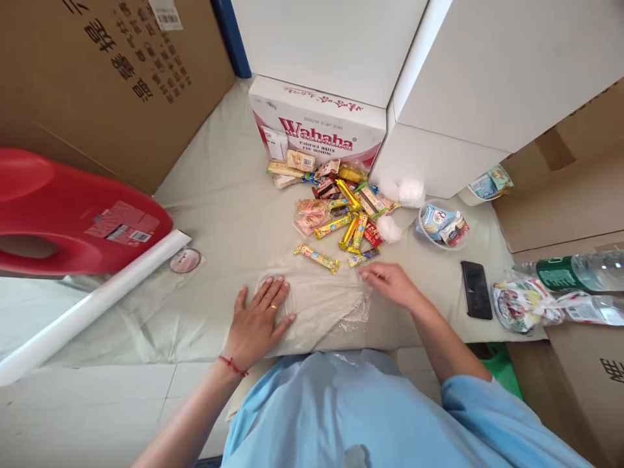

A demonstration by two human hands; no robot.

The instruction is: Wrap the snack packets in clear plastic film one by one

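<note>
A thin clear plastic bag (316,302) lies spread on the cloth-covered surface in front of me. My left hand (256,325) rests flat at its left edge, fingers stretched out, with a ring and a red cord at the wrist. At the bag's right edge, my right hand (390,283) has its fingertips pinched together on the plastic. Just beyond the bag is a pile of wrapped snacks. A yellow snack stick (316,257) is closest to the bag, and a small purple-and-yellow packet (364,257) lies near my right fingertips.
Behind the snacks stands a Wahaha water carton (316,123). To the right are a plastic bowl of packets (442,225), a black phone (476,290) and a water bottle (580,272). A red jug (73,214) and a white roll (97,305) are on the left.
</note>
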